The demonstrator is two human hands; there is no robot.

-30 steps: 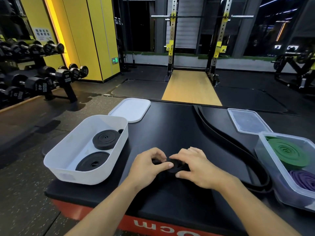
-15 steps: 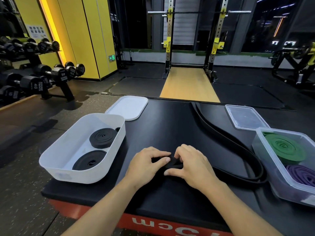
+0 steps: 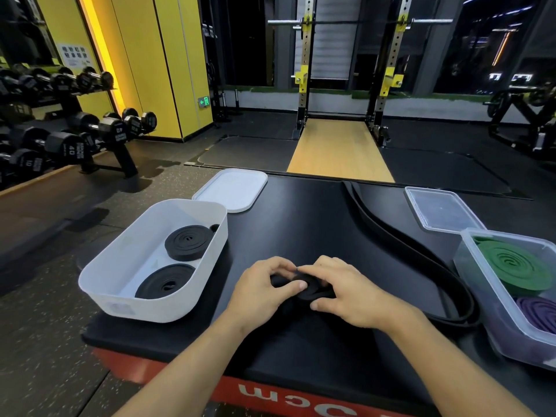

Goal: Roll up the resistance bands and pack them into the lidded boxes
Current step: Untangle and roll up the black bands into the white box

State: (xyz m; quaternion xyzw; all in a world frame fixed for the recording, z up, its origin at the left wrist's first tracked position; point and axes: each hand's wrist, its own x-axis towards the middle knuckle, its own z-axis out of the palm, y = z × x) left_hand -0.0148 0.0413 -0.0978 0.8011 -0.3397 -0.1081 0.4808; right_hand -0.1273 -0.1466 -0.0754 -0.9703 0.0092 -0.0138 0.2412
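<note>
**Third black band part-rolled; two boxes open and awaiting contents**

The black resistance band is under work at the near centre of the counter. Its started end forms a small, tight coil lying flat. The left hand pinches the coil from 9 o'clock, thumb on the near rim. The right hand curls over it from 3 o'clock, thumb pressed at the near edge. Both hands are therefore grasping the coil.

The unrolled tail leaves the coil rightward, loops round near 4 o'clock, then runs to the far edge of the counter at 1 o'clock. Most of the length appears unwound.

At 9 o'clock stands the white box, holding two finished black rolls. Its white lid lies flat at 11 o'clock. At 3 o'clock stands the clear box, holding a green roll and a purple roll. Its clear lid lies at 2 o'clock.

Assessment: the rolling step is in hand and at an early stage. The next move calls for turning the coil along the tail with even tension, edges aligned, so that it does not spring or telescope. The white box looks the likely destination, having room beside the matching rolls. Both lids are off.
</note>
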